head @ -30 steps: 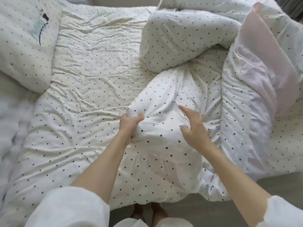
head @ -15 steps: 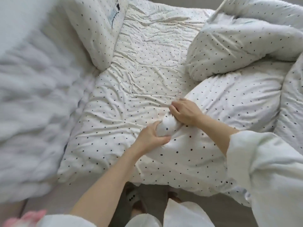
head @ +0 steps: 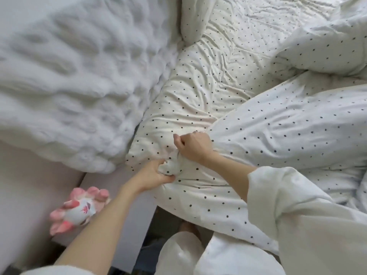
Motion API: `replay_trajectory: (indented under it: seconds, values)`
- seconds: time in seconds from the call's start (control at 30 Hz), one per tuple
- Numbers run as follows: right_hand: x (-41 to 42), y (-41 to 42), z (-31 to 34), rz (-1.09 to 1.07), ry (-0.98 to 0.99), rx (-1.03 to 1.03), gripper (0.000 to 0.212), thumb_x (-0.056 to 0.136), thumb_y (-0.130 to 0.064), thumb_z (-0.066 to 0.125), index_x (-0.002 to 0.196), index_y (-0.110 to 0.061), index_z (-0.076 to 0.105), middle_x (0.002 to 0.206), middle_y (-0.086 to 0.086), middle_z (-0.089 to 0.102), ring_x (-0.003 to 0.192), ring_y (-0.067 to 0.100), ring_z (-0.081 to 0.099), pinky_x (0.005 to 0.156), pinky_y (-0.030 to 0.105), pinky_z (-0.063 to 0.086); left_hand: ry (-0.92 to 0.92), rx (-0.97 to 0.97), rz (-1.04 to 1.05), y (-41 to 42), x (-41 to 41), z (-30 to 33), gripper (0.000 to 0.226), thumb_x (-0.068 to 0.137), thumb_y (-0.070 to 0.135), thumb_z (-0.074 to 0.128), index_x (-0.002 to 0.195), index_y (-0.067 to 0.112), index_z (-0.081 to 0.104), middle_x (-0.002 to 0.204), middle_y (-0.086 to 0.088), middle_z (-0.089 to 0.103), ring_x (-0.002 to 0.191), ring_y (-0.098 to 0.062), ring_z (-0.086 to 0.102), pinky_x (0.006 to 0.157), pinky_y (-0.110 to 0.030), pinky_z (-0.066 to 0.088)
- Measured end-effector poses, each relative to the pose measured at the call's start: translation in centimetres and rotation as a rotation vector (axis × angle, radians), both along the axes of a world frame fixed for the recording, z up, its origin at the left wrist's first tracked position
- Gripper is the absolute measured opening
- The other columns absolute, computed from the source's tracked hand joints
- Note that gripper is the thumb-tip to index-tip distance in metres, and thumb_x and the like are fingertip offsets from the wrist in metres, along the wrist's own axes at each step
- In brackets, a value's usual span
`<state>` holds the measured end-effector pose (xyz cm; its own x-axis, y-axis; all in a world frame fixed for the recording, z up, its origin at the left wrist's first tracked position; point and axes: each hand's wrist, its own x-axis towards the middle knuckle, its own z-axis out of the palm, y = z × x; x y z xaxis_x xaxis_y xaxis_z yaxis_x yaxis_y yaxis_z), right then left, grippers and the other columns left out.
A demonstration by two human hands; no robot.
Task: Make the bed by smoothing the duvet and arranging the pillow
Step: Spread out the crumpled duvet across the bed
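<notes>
Hands meet at the near corner of the bed, and we see both of them closed on the same gathered corner of the polka-dot duvet [head: 288,126]. Our left hand [head: 156,173] comes up from below with its fingers curled around a bunched knob of the white, dotted fabric, thumb on the underside. Our right hand [head: 191,146] sits just above it, knuckles up, fist pinching the cloth where the bunch begins, so the two hands are nearly touching. A loose white sleeve [head: 297,205] covers the right forearm; the left forearm is bare.

From this corner the duvet spreads away to the right and upper right in thick, rumpled folds, with one heavy fold piled at the top right. Beneath and to the left of it lies the wrinkled dotted sheet [head: 224,62]. The pillow [head: 190,18], in the same dotted cloth, shows only partly at the top edge, beside the sheet. A fluffy white blanket [head: 75,72] fills the upper left, blurred. A pink-and-white plush toy [head: 79,209] lies at the lower left, just beside our left forearm.
</notes>
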<state>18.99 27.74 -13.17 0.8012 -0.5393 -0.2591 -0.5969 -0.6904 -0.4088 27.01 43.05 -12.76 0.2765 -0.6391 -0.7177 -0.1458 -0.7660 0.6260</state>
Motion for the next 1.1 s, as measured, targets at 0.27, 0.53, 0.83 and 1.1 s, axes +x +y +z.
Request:
replay_trajectory:
  seconds: [0.27, 0.53, 0.83, 1.1]
  values:
    - [-2.3, 5.1, -6.3, 0.167, 0.119, 0.139, 0.030, 0.097, -0.027, 0.034, 0.113, -0.016, 0.057, 0.115, 0.004, 0.061, 0.113, 0.024, 0.049, 0.101, 0.039, 0.029, -0.120, 0.349, -0.126, 3.7, 0.6, -8.4, 0.062, 0.088, 0.025, 0.058, 0.141, 0.013, 0.028, 0.144, -0.014, 0.032, 0.121, -0.031, 0.046, 0.094, -0.036, 0.044]
    - [-9.8, -3.1, -8.5, -0.042, 0.444, -0.098, 0.062, 0.092, -0.038, 0.039, 0.147, -0.030, 0.012, 0.157, 0.007, 0.005, 0.146, 0.032, -0.004, 0.109, 0.068, 0.001, -0.200, 0.091, -0.052, -2.5, -1.3, -10.3, 0.051, 0.094, 0.031, 0.047, 0.142, 0.018, 0.032, 0.147, -0.004, 0.033, 0.133, -0.023, 0.038, 0.108, -0.044, 0.036]
    - [-15.4, -7.3, -10.9, -0.232, 0.512, -0.022, 0.085, 0.078, -0.068, 0.048, 0.147, -0.037, 0.008, 0.157, 0.006, 0.008, 0.144, 0.032, 0.005, 0.110, 0.059, 0.021, -0.340, 0.151, -0.148, -10.6, -7.1, -12.9, 0.077, 0.082, 0.070, 0.042, 0.137, 0.016, 0.035, 0.140, -0.005, 0.045, 0.131, -0.028, 0.038, 0.103, -0.045, 0.032]
    - [-16.6, -3.4, -11.1, -0.023, 0.426, -0.026, 0.062, 0.084, -0.066, 0.014, 0.142, -0.046, 0.015, 0.156, -0.001, 0.016, 0.143, 0.028, 0.014, 0.107, 0.055, 0.023, -0.510, 0.025, 0.009, -5.3, -6.2, -12.9, 0.038, 0.094, 0.053, 0.040, 0.095, 0.016, 0.045, 0.059, 0.002, 0.046, 0.061, -0.024, 0.053, 0.050, -0.029, 0.033]
